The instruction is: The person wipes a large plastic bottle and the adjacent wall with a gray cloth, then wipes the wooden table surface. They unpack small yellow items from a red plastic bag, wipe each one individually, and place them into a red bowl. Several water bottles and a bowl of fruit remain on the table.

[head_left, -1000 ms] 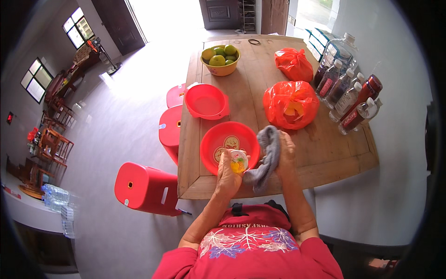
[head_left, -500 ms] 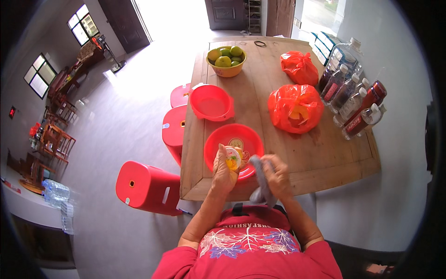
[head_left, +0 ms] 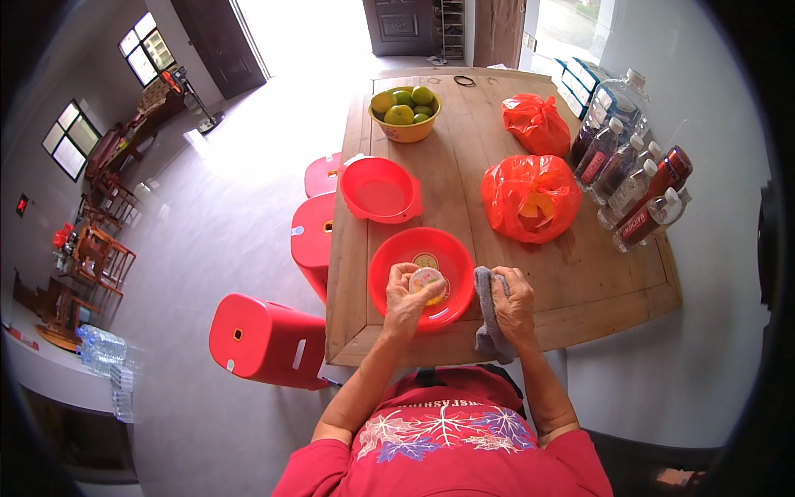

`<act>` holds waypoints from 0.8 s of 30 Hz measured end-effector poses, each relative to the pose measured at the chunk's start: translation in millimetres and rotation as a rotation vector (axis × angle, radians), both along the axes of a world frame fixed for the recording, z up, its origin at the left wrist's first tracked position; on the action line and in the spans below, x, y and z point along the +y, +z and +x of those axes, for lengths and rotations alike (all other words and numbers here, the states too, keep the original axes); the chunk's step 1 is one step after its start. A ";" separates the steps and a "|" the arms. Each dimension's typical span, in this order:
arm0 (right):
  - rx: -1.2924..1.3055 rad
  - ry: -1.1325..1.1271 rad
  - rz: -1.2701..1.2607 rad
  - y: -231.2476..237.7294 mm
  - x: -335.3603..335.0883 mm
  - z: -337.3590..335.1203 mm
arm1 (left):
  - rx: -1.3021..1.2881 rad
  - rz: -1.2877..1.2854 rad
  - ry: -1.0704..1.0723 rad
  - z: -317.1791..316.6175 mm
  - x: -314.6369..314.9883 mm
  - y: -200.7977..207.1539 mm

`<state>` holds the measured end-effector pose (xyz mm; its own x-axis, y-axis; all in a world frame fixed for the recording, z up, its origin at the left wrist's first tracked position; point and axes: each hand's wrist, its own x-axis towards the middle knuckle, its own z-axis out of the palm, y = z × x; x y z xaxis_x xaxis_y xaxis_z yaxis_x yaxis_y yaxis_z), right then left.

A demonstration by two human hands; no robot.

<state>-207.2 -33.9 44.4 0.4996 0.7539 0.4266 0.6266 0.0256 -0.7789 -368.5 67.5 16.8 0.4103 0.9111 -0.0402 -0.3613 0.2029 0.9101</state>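
Observation:
My left hand (head_left: 402, 303) is closed around a small round white dish (head_left: 426, 282) with a coloured pattern; its exact kind is hard to make out. Hand and dish are over a red plastic basin (head_left: 454, 256) at the table's near edge. Inside the basin shows a round yellowish shape (head_left: 425, 260), printed or lying there, I cannot tell which. Just right of the basin, my right hand (head_left: 515, 305) grips a grey cloth (head_left: 492, 321), which hangs down past the table edge and is apart from the dish.
Behind the basin stands another red basin (head_left: 381, 192), then a yellow bowl (head_left: 404, 132) of green fruit. Two red plastic bags (head_left: 530, 203) sit to the right, beside several bottles (head_left: 636, 195) along the wall. Red stools (head_left: 263, 335) stand left of the wooden table (head_left: 571, 290).
My right hand with the cloth has moved right, away from the dish. My left hand has turned the dish, with the fingers now over its top edge. The view has shifted slightly.

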 end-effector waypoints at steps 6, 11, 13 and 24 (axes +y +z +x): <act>0.062 -0.056 -0.037 -27.6 -8.2 13.5 | 0.263 0.204 0.083 23.9 48.9 -24.0; 0.120 -0.076 -0.056 -32.2 -8.4 16.9 | 0.611 0.527 0.193 27.2 60.2 -51.7; 0.133 -0.081 -0.057 -36.8 -9.5 18.9 | 0.661 0.511 0.189 27.8 61.1 -52.1; 0.079 -0.127 -0.039 -60.0 -17.2 29.5 | 0.765 0.644 0.425 27.6 50.6 -42.0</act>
